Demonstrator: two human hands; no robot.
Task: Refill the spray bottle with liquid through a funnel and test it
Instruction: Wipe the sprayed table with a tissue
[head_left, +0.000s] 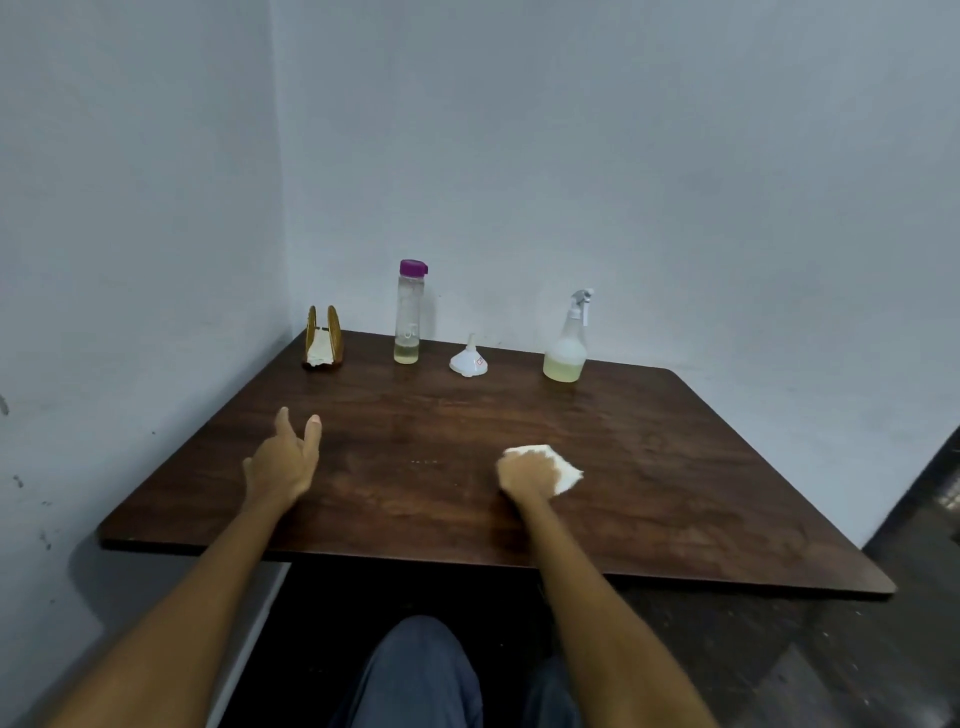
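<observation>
A: Where does the spray bottle (567, 343) stand?

B: Upright at the table's (675, 467) far edge, right of the upturned white funnel (468, 358). Pale yellow liquid fills its base. The purple-capped bottle (408, 317) stands left of the funnel, the napkin holder (323, 339) in the corner.

A: State of the hands?

B: The left hand (283, 462) hovers over the table, fingers loosely extended, holding nothing. The right hand (527, 474) grips a white tissue (563, 470) against the tabletop.

The right hand (524, 475) covers most of the white tissue (563, 470), its fingers curled out of sight beneath. The small label on the funnel (469, 359) is too tiny to read.
</observation>
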